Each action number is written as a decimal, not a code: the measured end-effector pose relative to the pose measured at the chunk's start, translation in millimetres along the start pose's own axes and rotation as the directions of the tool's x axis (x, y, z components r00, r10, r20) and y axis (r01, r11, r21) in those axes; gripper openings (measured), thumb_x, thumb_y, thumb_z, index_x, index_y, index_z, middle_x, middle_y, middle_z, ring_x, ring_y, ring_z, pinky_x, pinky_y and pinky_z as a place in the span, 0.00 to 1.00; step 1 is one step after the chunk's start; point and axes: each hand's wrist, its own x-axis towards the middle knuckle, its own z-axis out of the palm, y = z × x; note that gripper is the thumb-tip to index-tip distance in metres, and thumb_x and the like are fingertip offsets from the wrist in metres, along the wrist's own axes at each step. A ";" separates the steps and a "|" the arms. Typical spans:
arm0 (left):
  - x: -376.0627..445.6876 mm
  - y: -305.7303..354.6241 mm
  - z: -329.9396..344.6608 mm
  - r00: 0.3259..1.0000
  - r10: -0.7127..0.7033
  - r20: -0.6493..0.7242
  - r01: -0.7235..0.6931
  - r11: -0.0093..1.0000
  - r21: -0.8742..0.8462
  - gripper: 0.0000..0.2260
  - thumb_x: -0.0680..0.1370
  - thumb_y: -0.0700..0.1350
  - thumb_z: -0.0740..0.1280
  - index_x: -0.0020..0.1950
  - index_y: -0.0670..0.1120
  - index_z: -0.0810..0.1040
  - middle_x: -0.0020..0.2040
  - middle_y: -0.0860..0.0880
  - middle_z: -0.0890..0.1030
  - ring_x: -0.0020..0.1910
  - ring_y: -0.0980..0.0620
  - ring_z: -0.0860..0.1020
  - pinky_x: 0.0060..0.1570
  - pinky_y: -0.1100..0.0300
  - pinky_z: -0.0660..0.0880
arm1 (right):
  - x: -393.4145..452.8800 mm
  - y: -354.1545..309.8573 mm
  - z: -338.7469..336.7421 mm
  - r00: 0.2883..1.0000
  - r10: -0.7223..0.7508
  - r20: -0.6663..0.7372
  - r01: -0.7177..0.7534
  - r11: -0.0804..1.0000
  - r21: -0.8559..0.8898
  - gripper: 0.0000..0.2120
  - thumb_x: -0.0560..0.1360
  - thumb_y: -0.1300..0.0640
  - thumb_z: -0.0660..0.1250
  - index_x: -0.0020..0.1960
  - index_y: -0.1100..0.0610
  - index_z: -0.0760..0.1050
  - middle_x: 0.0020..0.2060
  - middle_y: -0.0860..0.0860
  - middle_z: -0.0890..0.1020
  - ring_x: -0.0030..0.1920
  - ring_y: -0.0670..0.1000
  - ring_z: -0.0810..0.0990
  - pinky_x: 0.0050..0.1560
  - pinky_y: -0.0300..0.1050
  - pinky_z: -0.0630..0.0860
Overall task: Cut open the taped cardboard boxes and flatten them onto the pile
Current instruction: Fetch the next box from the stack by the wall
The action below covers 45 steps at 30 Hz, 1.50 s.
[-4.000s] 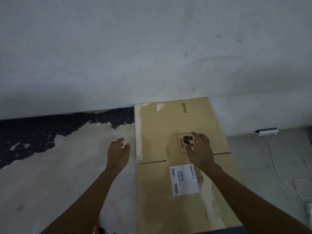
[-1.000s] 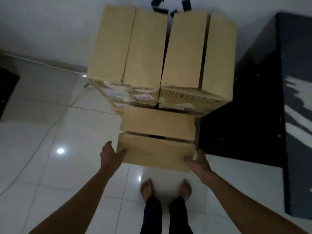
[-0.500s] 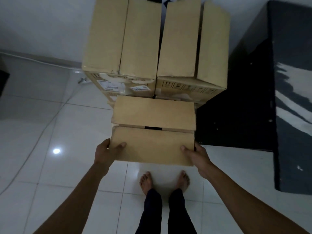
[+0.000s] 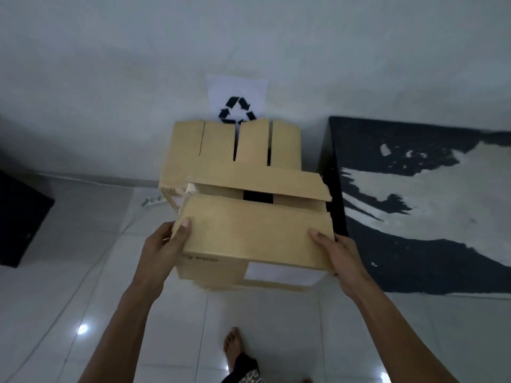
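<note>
Hands grip a cardboard box [image 4: 254,239] by its two ends, above the white tiled floor [image 4: 55,286]: left hand [image 4: 163,244] with thumb curled over the top flap, right hand [image 4: 340,252] likewise. Its upper flaps stand loose. Just behind, bigger boxes [image 4: 235,145] sit stacked against the wall under a recycling sign [image 4: 237,100].

Dim indoor light, cool grey cast throughout. Two small bright glare spots on the glossy floor tiles [image 4: 83,328], one lower left, one at the lower right edge, reflections of lamps overhead. Soft shadow under the cardboard box [image 4: 254,239]; dark gap between its flaps. Wall [image 4: 110,64] evenly lit, no hard shadows. Overall softness and fine grain; print on the box unreadable. Wide-angle bending: floor line and forearms bow toward the edges.
</note>
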 end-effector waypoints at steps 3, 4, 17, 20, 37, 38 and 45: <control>-31.6 45.4 16.1 0.986 0.116 0.119 -0.108 0.992 -0.071 0.18 0.78 0.62 0.59 0.57 0.55 0.81 0.52 0.57 0.85 0.52 0.61 0.82 0.50 0.60 0.74 | -16.8 -23.3 -45.0 0.997 -0.056 -0.051 0.058 0.998 0.024 0.15 0.74 0.48 0.73 0.58 0.54 0.80 0.51 0.52 0.85 0.51 0.55 0.83 0.54 0.54 0.80; -41.0 57.1 23.7 0.974 0.158 0.165 -0.146 0.986 -0.086 0.18 0.77 0.65 0.59 0.58 0.59 0.81 0.53 0.61 0.84 0.53 0.63 0.81 0.51 0.61 0.73 | -19.4 -28.3 -63.1 0.995 -0.078 -0.061 0.080 0.996 0.036 0.18 0.74 0.48 0.73 0.60 0.54 0.79 0.53 0.52 0.84 0.52 0.56 0.83 0.54 0.54 0.80; -129.6 129.9 233.3 0.856 0.337 0.393 -0.377 0.926 0.028 0.33 0.65 0.63 0.78 0.68 0.59 0.73 0.59 0.55 0.81 0.56 0.52 0.79 0.43 0.56 0.78 | -111.2 -27.2 -311.0 0.911 -0.402 -0.091 0.399 0.916 -0.052 0.49 0.54 0.32 0.79 0.71 0.29 0.61 0.68 0.44 0.70 0.64 0.52 0.74 0.58 0.57 0.79; -139.0 147.7 287.1 0.836 0.346 0.425 -0.406 0.912 0.055 0.25 0.71 0.54 0.74 0.66 0.56 0.72 0.55 0.57 0.79 0.52 0.55 0.78 0.39 0.60 0.74 | -114.4 -20.3 -361.2 0.894 -0.411 -0.179 0.409 0.911 -0.052 0.44 0.54 0.37 0.80 0.67 0.37 0.69 0.62 0.47 0.76 0.58 0.53 0.79 0.47 0.49 0.82; -26.9 242.6 501.5 0.721 0.529 0.448 -0.617 0.784 0.067 0.28 0.69 0.49 0.77 0.65 0.64 0.72 0.58 0.59 0.78 0.54 0.67 0.76 0.51 0.69 0.74 | 25.1 -49.1 -506.6 0.988 0.123 0.095 -0.155 0.748 0.645 0.26 0.77 0.41 0.66 0.64 0.60 0.79 0.60 0.63 0.80 0.59 0.65 0.79 0.65 0.67 0.71; -15.8 248.1 519.0 0.730 0.530 0.431 -0.628 0.770 0.117 0.28 0.71 0.49 0.77 0.68 0.59 0.72 0.61 0.55 0.78 0.58 0.60 0.77 0.56 0.62 0.75 | 37.7 -52.1 -510.8 0.973 0.204 0.108 -0.225 0.733 0.642 0.27 0.76 0.39 0.67 0.63 0.59 0.80 0.59 0.63 0.81 0.58 0.65 0.79 0.64 0.66 0.72; 59.4 238.4 622.6 0.780 0.355 0.515 -0.618 0.570 0.542 0.43 0.61 0.78 0.61 0.73 0.63 0.67 0.71 0.51 0.73 0.70 0.43 0.70 0.68 0.37 0.65 | 98.7 -46.2 -537.7 0.944 0.324 0.055 -0.292 0.750 0.594 0.21 0.79 0.46 0.64 0.63 0.61 0.76 0.47 0.63 0.85 0.55 0.66 0.78 0.44 0.65 0.81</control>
